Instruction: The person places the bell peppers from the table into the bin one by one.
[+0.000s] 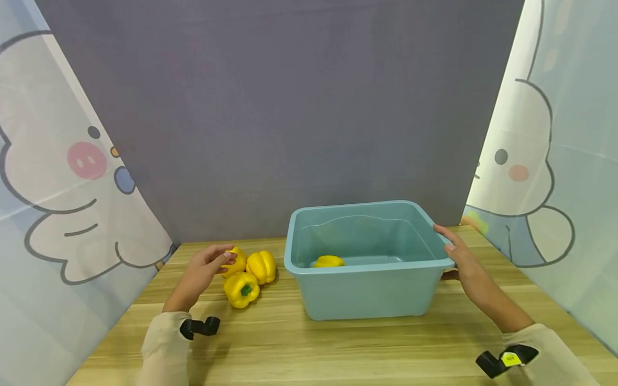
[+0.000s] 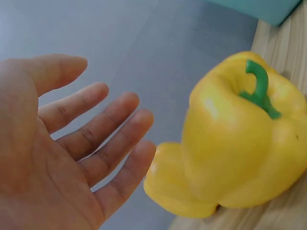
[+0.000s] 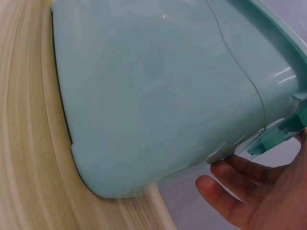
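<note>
On the left, three yellow bell peppers are bunched on the table: a front one (image 1: 241, 290) with its green stem facing forward, a right one (image 1: 262, 267), and a back one (image 1: 237, 261) partly covered by my left hand (image 1: 200, 273). That hand's fingers are spread and relaxed beside the peppers. In the left wrist view, a gap separates the fingertips (image 2: 144, 120) from the stemmed pepper (image 2: 230, 143). A blue-green plastic tub (image 1: 362, 294) stands right of centre, with another yellow pepper (image 1: 329, 261) inside. My right hand (image 1: 465, 265) grips its right rim, fingers below the edge.
The wooden table (image 1: 270, 348) carries everything. Behind it hangs a grey cloth backdrop (image 1: 309, 107), close to the tub's far side. Cartoon-printed curtains (image 1: 58, 161) flank the table on both sides.
</note>
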### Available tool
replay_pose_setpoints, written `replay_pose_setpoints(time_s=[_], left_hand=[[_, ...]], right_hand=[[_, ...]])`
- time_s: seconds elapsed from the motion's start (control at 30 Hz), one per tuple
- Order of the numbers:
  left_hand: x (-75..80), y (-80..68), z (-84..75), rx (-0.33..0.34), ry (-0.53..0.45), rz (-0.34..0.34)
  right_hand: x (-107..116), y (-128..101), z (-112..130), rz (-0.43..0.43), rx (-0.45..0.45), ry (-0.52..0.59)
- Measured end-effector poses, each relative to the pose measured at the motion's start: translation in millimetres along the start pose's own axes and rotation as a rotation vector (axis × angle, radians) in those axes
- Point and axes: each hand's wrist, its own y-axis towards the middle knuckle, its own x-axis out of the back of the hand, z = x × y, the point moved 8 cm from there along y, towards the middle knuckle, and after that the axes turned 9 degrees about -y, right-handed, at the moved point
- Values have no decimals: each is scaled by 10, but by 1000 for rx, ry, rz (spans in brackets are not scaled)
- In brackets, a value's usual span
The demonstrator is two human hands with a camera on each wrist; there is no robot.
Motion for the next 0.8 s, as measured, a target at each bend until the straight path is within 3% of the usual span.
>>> replay_pose_setpoints(time_s=[0.43, 0.8], left_hand=[[69, -21, 360, 108, 60, 57], [5, -76, 451, 132, 4, 137]], right_hand=[[4, 19, -6, 6, -18, 5], [-1, 15, -14, 13, -26, -4]])
